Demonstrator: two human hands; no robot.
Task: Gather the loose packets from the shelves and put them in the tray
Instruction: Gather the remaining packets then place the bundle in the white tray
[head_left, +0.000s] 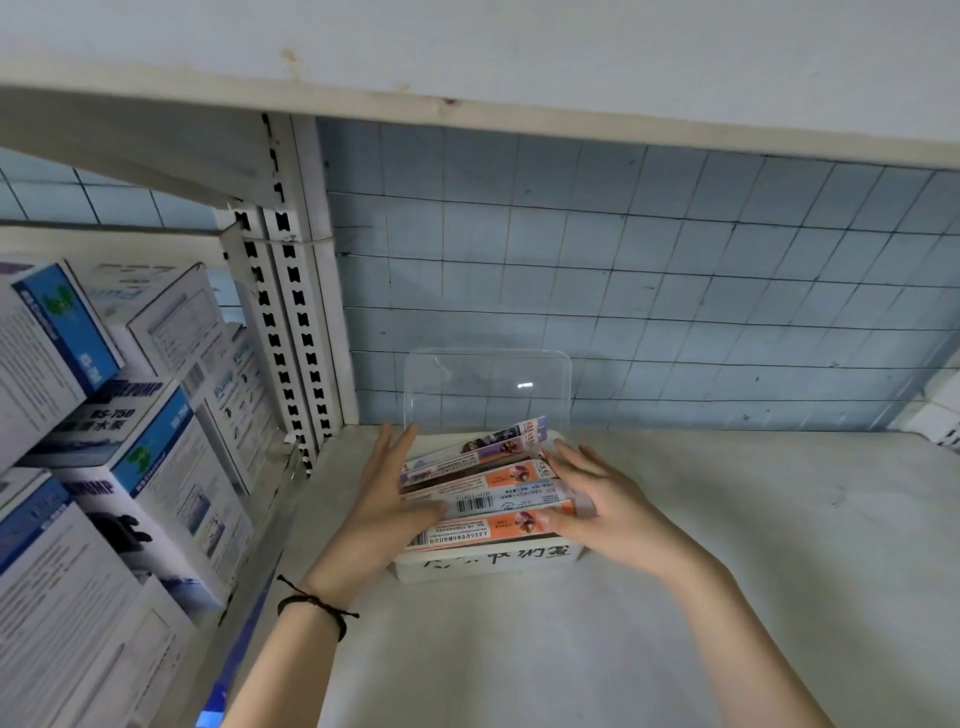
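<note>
A small white tray (483, 564) with handwriting on its front wall stands on the shelf, its clear lid (485, 384) tipped up behind it. Several long packets (488, 488), orange, purple and white with barcodes, lie stacked in it and stick out above the rim. My left hand (384, 493) lies flat against the left ends of the packets, fingers spread, thumb on the white one. My right hand (597, 499) presses against their right ends, fingers apart. Neither hand is closed around a packet.
The white shelf board (727, 571) runs to the right. Blue wire-grid backing (675, 291) closes the rear. A slotted upright post (291, 322) stands at the left, with stacked pump boxes (119, 441) beyond it. Another shelf (519, 67) hangs overhead.
</note>
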